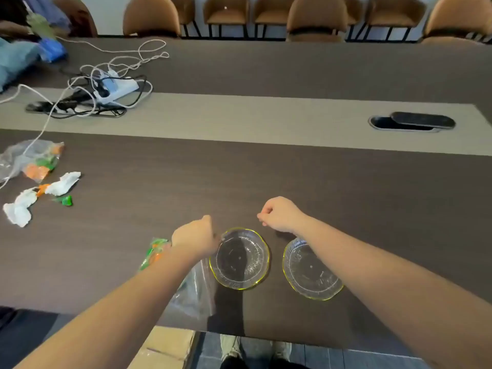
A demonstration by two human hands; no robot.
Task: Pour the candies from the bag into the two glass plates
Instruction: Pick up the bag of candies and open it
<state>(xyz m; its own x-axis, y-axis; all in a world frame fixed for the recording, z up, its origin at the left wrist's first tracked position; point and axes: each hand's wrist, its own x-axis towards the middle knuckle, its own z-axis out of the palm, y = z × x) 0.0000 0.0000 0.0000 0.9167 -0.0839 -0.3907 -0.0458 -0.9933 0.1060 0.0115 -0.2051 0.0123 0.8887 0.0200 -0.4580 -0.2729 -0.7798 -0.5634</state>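
Two empty glass plates with yellow-green rims sit side by side near the front edge of the dark surface (266, 177): the left plate (239, 258) and the right plate (311, 269), slightly apart. The left hand (195, 237) is curled, knuckles up, at the left plate's far-left rim; whether it pinches anything cannot be told. Beneath its forearm lies the clear bag (194, 288), with green and orange candies (154, 253) at its far end. The right hand (279, 214) is loosely closed, fingertips pressed together, just beyond the right plate. Near the left edge lie another bag (29, 161) and crumpled tissues (18, 209).
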